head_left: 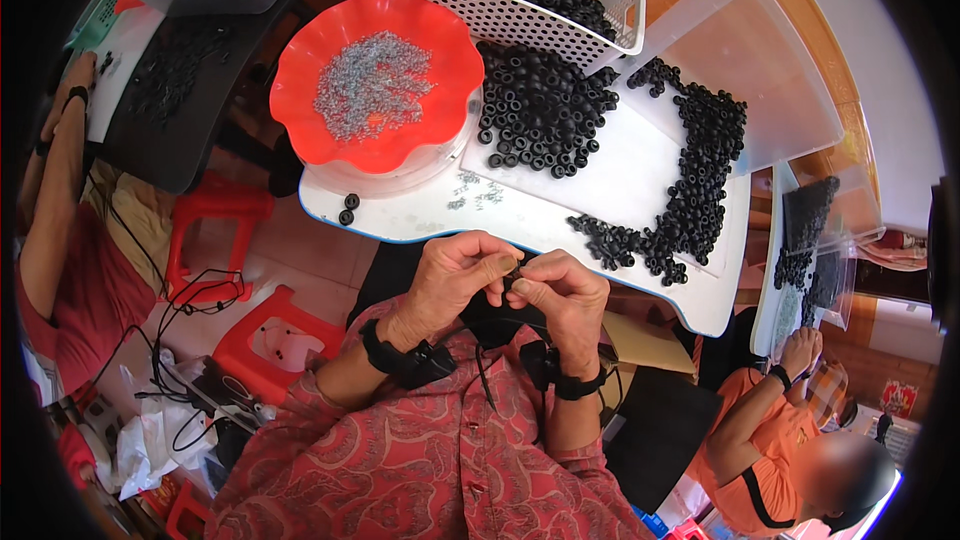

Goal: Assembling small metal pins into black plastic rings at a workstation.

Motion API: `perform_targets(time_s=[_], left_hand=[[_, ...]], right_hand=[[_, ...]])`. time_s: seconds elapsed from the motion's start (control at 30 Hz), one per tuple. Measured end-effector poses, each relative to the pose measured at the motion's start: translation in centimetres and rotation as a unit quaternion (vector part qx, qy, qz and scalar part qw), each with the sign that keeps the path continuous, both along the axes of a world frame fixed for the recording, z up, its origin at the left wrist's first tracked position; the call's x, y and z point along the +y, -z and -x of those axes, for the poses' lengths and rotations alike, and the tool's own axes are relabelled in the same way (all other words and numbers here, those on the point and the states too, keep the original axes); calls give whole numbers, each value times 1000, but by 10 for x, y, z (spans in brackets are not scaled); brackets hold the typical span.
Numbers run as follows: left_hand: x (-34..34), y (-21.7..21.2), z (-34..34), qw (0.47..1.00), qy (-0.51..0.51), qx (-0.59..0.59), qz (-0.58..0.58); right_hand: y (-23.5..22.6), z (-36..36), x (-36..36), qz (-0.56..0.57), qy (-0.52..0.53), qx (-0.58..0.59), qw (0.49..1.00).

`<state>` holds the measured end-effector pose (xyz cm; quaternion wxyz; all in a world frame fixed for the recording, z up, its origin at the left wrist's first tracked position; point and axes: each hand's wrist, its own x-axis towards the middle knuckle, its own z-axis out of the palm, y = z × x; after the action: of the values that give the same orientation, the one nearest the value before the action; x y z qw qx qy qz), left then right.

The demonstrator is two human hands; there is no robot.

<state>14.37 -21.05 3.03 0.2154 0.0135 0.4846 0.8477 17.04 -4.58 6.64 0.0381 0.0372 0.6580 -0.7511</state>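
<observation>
My left hand [452, 278] and my right hand [566, 292] meet in front of my chest, just off the near edge of the white table [400, 212]. Fingertips of both are pinched around a small black piece [513, 276], mostly hidden by the fingers. It resembles the black ring-shaped parts [545, 110] heaped on the table beyond. Left of that heap, a red wavy-rimmed bowl [290, 80] holds many tiny clear-grey pieces [372, 85]. A few of these tiny pieces also lie scattered below the bowl, and two black rings [348, 208] rest near the table's edge.
At the back stands a white perforated basket [500, 8] of black parts. More black rings [695, 180] spread along the right, beside a clear plastic bin [740, 60]. Red stools [265, 340] and cables lie left. Another person in orange [750, 430] works at right; another person's arm [55, 170] shows left.
</observation>
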Motion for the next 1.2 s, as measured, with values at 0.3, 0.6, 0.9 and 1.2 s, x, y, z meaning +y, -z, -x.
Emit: perform_targets(time_s=[0.3, 0.6, 0.9, 1.2], left_hand=[[-5, 1, 1, 1000, 8, 3, 21], [-7, 7, 6, 993, 17, -58, -104], [-4, 21, 2, 975, 16, -119, -186], [1, 16, 1, 990, -5, -81, -116]], right_hand=[[2, 3, -1, -24, -10, -45, 999], [4, 9, 0, -98, -48, 47, 993], [-2, 7, -7, -184, -49, 83, 978], [-1, 0, -15, -193, 19, 80, 978]])
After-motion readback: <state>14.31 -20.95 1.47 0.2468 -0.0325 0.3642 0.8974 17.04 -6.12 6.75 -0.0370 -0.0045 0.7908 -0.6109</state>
